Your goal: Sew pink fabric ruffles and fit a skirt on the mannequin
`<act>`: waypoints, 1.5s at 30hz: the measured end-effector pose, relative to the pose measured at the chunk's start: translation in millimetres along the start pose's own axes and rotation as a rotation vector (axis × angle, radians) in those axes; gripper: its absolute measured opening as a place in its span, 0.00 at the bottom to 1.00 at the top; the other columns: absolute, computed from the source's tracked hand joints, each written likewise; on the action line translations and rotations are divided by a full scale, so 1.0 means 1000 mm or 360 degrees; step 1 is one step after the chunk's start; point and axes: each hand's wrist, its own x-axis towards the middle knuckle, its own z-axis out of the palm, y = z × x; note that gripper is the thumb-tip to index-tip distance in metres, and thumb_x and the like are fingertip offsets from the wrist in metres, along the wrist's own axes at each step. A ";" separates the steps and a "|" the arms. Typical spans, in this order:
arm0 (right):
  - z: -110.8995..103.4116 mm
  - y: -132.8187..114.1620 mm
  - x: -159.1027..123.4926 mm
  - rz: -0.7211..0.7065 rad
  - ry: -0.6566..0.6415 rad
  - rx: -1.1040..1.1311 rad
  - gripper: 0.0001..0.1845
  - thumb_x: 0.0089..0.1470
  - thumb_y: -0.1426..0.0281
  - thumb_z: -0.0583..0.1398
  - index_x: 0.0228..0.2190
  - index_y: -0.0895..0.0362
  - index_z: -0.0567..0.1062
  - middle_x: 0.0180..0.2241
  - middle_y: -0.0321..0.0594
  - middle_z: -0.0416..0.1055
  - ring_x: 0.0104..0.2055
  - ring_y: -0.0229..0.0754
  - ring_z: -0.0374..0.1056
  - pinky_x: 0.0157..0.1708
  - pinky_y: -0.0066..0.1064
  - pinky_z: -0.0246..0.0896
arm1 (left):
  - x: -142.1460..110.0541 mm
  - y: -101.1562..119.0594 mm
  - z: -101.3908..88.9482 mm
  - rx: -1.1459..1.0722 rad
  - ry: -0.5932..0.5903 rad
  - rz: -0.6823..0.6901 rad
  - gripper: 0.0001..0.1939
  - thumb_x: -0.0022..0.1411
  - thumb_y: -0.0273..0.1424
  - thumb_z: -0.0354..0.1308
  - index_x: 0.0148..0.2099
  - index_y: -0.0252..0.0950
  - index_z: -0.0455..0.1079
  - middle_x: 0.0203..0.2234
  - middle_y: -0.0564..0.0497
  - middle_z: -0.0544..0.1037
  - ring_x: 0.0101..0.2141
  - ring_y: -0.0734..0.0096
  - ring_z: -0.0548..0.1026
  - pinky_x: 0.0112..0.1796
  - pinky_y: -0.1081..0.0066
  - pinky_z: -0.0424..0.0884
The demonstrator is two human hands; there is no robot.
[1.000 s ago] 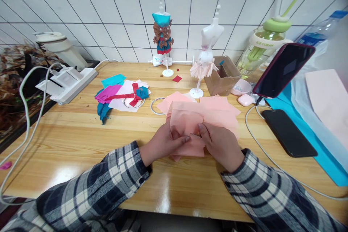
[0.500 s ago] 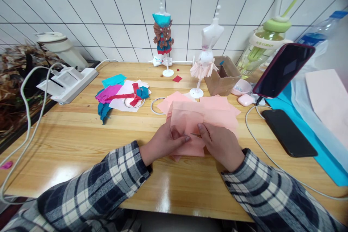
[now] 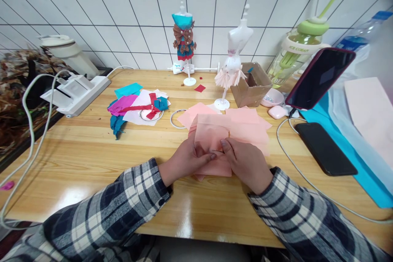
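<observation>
My left hand (image 3: 186,157) is closed on the left edge of a pink crepe paper sheet (image 3: 211,129), its thumb pressed over the front. My right hand (image 3: 245,159) pinches a thin needle (image 3: 218,151) between thumb and fingers. The needle lies across the paper, its left end close to my left thumb; whether it pierces the paper I cannot tell. More pink paper pieces (image 3: 250,131) lie flat behind the hands. A white mini dress form (image 3: 239,41) with a pale pink ruffled skirt (image 3: 229,77) stands beyond them.
A second dress form (image 3: 183,39) wears a teal, brown and red outfit. Coloured paper scraps (image 3: 129,104) and a ring (image 3: 172,119) lie left. At right are a cardboard box (image 3: 248,94), a dark phone (image 3: 327,149), a propped phone (image 3: 321,80), a bottle (image 3: 294,55) and a cable (image 3: 288,153).
My right hand has moved slightly left and down with the needle, which now shows further across the paper. My left hand keeps its hold almost in place.
</observation>
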 end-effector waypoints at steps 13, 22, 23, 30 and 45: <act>0.001 -0.006 0.000 0.0047 0.0061 -0.0049 0.26 0.66 0.57 0.38 0.31 0.52 0.71 0.28 0.39 0.75 0.28 0.42 0.68 0.24 0.30 0.42 | -0.001 -0.003 0.002 0.0021 -0.0018 -0.0070 0.25 0.53 0.41 0.64 0.48 0.34 0.63 0.12 0.63 0.63 0.11 0.77 0.61 0.13 0.77 0.49; -0.002 -0.009 0.001 0.0047 0.0012 0.0010 0.26 0.66 0.58 0.39 0.32 0.52 0.72 0.27 0.37 0.75 0.29 0.42 0.69 0.25 0.31 0.44 | 0.000 -0.003 0.003 0.0033 0.0028 0.0036 0.21 0.53 0.42 0.64 0.42 0.35 0.64 0.14 0.62 0.63 0.14 0.79 0.59 0.16 0.78 0.49; -0.003 -0.011 0.001 0.0042 0.0014 0.0018 0.26 0.66 0.58 0.39 0.33 0.52 0.72 0.27 0.37 0.75 0.29 0.42 0.69 0.25 0.31 0.45 | 0.000 -0.003 0.003 0.0043 0.0027 0.0047 0.20 0.53 0.42 0.64 0.41 0.35 0.64 0.14 0.62 0.62 0.14 0.80 0.57 0.15 0.78 0.48; -0.001 -0.014 0.000 0.0040 0.0047 0.0022 0.25 0.66 0.59 0.40 0.34 0.51 0.73 0.26 0.37 0.75 0.28 0.41 0.70 0.25 0.31 0.46 | 0.001 0.001 0.003 0.0052 0.0035 0.0030 0.20 0.51 0.39 0.65 0.41 0.36 0.64 0.12 0.63 0.59 0.14 0.81 0.52 0.16 0.76 0.44; -0.002 -0.013 -0.001 0.0055 0.0099 -0.0050 0.27 0.67 0.58 0.39 0.32 0.53 0.72 0.27 0.37 0.75 0.29 0.41 0.70 0.25 0.31 0.45 | -0.003 -0.004 -0.003 -0.0203 0.0062 0.0263 0.22 0.59 0.39 0.60 0.53 0.35 0.63 0.42 0.44 0.79 0.42 0.58 0.77 0.40 0.63 0.73</act>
